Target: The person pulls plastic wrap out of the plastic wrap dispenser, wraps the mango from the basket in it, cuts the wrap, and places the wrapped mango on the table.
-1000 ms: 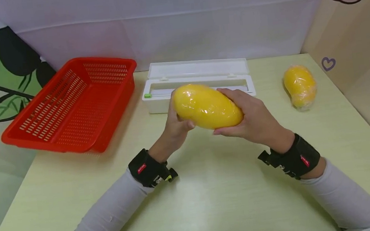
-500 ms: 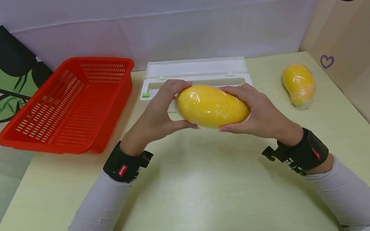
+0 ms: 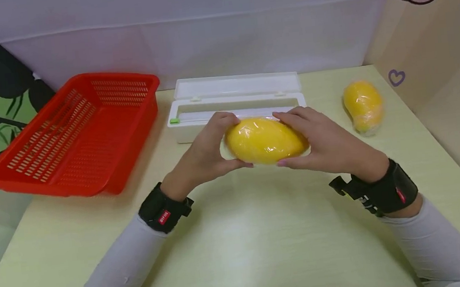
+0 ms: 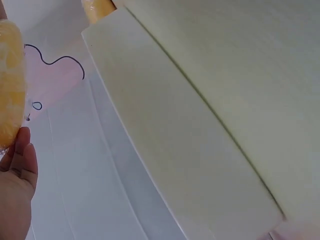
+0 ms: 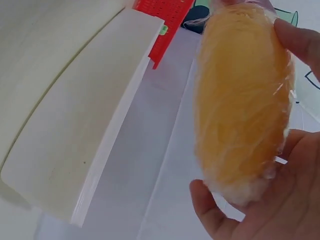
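Observation:
A yellow mango (image 3: 265, 140) in glossy clear film is held up between both hands, above the table. My left hand (image 3: 210, 152) grips its left end, thumb below and fingers over the top. My right hand (image 3: 326, 142) grips the right end in much the same way. The right wrist view shows the underside of the mango (image 5: 245, 100), where the film is wrinkled and bunched at the ends. Just behind the hands stands a white cling film dispenser (image 3: 195, 132) with its lid (image 3: 236, 85) raised and a roll inside; hands and mango overlap its front.
A red plastic basket (image 3: 106, 128) with slotted walls stands at the left of the table (image 3: 240, 245). At the back right lies a second film-wrapped mango (image 3: 363, 106). A pale curtain hangs behind the table, and a wall stands along the right side.
My left hand has shifted its hold, reaching out left and back onto the mango's left end. The mango has tilted to lie more level and sits slightly lower in view.

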A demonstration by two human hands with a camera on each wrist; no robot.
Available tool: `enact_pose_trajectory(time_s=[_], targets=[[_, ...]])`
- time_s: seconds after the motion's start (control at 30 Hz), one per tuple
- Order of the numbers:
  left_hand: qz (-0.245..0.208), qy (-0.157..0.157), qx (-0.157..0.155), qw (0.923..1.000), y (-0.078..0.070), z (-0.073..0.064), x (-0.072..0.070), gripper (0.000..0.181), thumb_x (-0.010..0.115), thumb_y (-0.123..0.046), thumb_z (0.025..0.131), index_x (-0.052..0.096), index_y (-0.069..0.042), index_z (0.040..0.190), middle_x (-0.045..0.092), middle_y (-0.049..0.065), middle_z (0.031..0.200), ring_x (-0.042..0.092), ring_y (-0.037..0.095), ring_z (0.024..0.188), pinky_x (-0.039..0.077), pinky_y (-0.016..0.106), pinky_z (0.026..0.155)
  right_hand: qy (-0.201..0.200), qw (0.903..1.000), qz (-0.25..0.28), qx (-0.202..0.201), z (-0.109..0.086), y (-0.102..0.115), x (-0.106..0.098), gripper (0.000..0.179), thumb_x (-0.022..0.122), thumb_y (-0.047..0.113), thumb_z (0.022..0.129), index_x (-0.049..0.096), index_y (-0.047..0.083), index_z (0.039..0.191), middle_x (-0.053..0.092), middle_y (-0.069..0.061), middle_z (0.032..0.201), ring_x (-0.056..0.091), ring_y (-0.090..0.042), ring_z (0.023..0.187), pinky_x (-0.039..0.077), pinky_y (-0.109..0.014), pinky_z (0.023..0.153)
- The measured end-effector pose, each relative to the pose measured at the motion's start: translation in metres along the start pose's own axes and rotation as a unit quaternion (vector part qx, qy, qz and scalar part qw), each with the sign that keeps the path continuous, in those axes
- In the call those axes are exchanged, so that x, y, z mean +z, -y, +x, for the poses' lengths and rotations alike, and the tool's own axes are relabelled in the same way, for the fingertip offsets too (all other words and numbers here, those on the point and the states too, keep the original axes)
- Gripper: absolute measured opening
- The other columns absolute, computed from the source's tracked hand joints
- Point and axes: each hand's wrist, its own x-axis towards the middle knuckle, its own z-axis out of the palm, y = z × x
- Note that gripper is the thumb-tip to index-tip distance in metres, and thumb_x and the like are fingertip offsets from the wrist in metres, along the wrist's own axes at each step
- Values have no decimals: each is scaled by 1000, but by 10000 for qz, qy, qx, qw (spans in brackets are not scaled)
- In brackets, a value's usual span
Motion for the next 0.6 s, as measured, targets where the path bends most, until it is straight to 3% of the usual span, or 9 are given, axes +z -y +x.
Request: enact_pose_trajectory(time_s=[0.1, 0.23, 0.37, 0.6], targets=[[48, -64, -58, 10000, 2, -2, 11, 82, 95, -19, 65, 43, 0, 125, 54, 15, 117, 51, 25, 111, 49, 31, 97, 129, 9990, -423, 86, -1, -1, 3, 87, 82, 43, 80, 41, 12, 150, 52, -10, 133, 49, -27, 114, 45, -47, 94], [-48, -44, -183, 9998, 4, -7, 17, 80, 95, -20, 66, 44, 1, 124, 54, 13, 115, 50, 25, 109, 48, 32, 96, 190, 9984, -531, -48, 4, -1, 12, 85, 82, 44, 79, 42, 10, 146, 50, -11, 136, 50, -28, 115, 48, -47, 96], [-50, 140, -472, 9988, 4, -9, 23, 78, 95, -22, 66, 46, 0, 123, 54, 12, 116, 49, 24, 109, 48, 32, 96, 221, 9986, -459, -106, 4, -2, 15, 81, 84, 42, 78, 44, 8, 141, 52, -8, 132, 52, -25, 111, 50, -45, 94], [354, 572, -951, 9932, 4, -5, 23, 88, 96, -43, 59, 53, 0, 123, 55, 11, 123, 50, 26, 116, 45, 40, 102, 349, 9982, -465, 123, 5, -12, 12, 82, 87, 41, 73, 46, 11, 137, 56, -2, 123, 51, -18, 102, 50, -36, 86]])
